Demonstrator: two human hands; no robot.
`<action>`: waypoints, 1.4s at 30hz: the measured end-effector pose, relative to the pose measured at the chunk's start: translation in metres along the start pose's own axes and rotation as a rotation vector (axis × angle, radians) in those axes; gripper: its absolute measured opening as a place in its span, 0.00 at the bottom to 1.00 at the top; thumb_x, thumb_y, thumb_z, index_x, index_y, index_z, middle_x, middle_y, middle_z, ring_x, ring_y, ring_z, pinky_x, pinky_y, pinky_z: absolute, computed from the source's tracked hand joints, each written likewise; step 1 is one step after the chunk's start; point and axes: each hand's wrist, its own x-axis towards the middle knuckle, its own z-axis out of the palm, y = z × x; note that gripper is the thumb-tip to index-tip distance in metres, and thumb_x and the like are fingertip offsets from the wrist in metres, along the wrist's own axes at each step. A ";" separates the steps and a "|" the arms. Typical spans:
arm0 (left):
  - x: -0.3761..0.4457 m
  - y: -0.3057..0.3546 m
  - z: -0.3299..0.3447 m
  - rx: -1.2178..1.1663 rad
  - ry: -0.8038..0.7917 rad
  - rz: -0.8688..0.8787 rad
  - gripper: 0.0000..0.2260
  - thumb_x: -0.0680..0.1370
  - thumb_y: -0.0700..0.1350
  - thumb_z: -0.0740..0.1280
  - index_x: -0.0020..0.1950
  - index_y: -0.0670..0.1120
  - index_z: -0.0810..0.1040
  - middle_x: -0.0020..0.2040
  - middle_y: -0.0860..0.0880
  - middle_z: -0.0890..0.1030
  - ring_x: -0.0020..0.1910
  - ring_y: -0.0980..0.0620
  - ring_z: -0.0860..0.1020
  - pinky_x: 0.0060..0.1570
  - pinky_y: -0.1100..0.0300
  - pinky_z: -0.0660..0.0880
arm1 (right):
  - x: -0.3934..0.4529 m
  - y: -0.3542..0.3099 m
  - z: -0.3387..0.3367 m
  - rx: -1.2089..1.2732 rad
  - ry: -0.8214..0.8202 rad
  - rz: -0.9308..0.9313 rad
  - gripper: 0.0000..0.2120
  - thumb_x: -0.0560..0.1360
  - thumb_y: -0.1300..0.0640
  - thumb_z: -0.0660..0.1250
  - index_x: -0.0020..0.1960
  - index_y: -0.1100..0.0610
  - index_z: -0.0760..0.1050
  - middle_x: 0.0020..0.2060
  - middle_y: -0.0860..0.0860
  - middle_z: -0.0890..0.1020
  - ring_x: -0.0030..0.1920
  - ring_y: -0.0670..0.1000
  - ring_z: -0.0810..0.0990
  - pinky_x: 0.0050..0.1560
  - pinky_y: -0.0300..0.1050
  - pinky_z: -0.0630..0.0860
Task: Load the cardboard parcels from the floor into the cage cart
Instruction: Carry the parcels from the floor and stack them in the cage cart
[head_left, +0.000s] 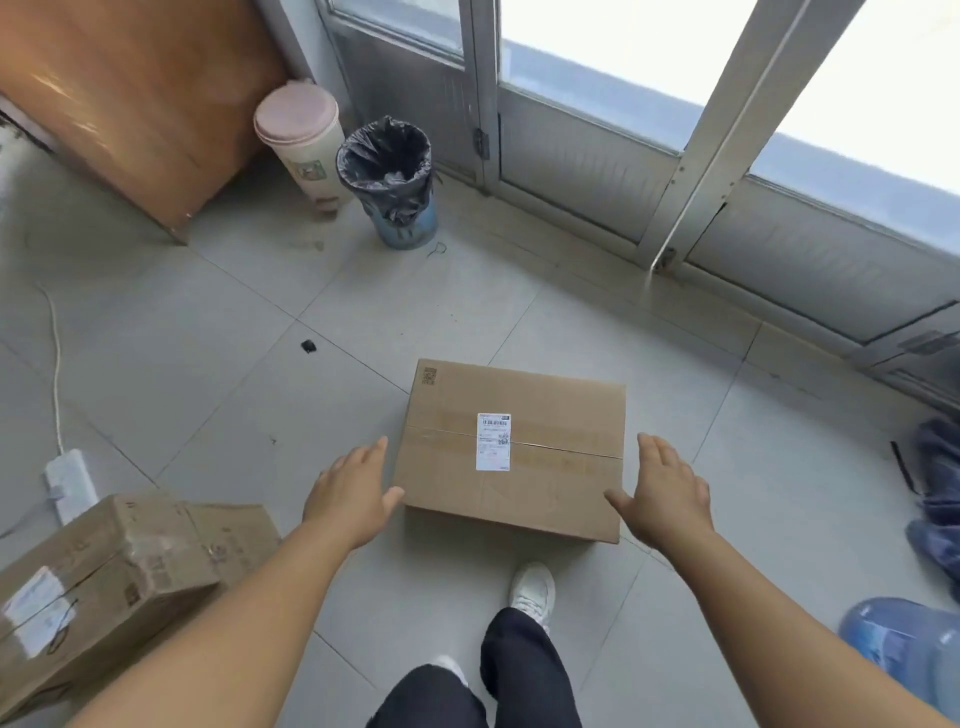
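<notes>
**Parcel pickup: one box flanked, nothing yet lifted**

While both arms reach down, the head view lists as follows.

- Taped cardboard parcel (511, 449), white shipping label on top: flat on the tiled floor (234, 338), just ahead of a white shoe (534, 590).
- Left hand (353, 491): fingers straight, grip open, thumb at the parcel's near left corner; contact cannot be confirmed.
- Right hand (665, 496): fingers straight, grip open, thumb at the near right corner, holding nothing.
- Second cardboard parcel (114, 582), taped and labelled: on the floor at lower left, well apart from both hands.
- Bin with black liner (387, 179) and pink lidded bin (304, 137): by the glazed door.
- White power strip (70, 483): on the floor at left.
- Blue water bottle (904, 649): lower right.

Progress, as judged: the cage cart is out of view, so loaded parcels cannot be counted. At least two remain on the floor; the central one looks about to be lifted.
</notes>
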 end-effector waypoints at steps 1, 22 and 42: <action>0.013 0.002 0.001 0.002 -0.005 -0.003 0.32 0.81 0.55 0.59 0.80 0.48 0.48 0.77 0.47 0.60 0.74 0.47 0.60 0.70 0.52 0.60 | 0.012 -0.001 0.003 0.007 -0.004 0.004 0.40 0.77 0.42 0.64 0.79 0.54 0.47 0.78 0.49 0.54 0.77 0.52 0.55 0.73 0.53 0.57; 0.283 -0.034 0.178 0.066 -0.155 0.038 0.32 0.81 0.54 0.60 0.80 0.48 0.48 0.78 0.48 0.57 0.75 0.46 0.59 0.71 0.51 0.59 | 0.215 0.032 0.233 0.081 -0.106 0.241 0.42 0.76 0.43 0.67 0.80 0.56 0.47 0.77 0.54 0.58 0.76 0.56 0.58 0.72 0.55 0.58; 0.380 -0.069 0.277 -0.640 -0.104 -0.271 0.56 0.62 0.52 0.80 0.77 0.60 0.44 0.75 0.52 0.63 0.70 0.47 0.69 0.67 0.45 0.69 | 0.307 0.090 0.319 0.694 0.021 0.491 0.52 0.61 0.48 0.82 0.74 0.48 0.53 0.70 0.55 0.66 0.68 0.58 0.69 0.69 0.60 0.66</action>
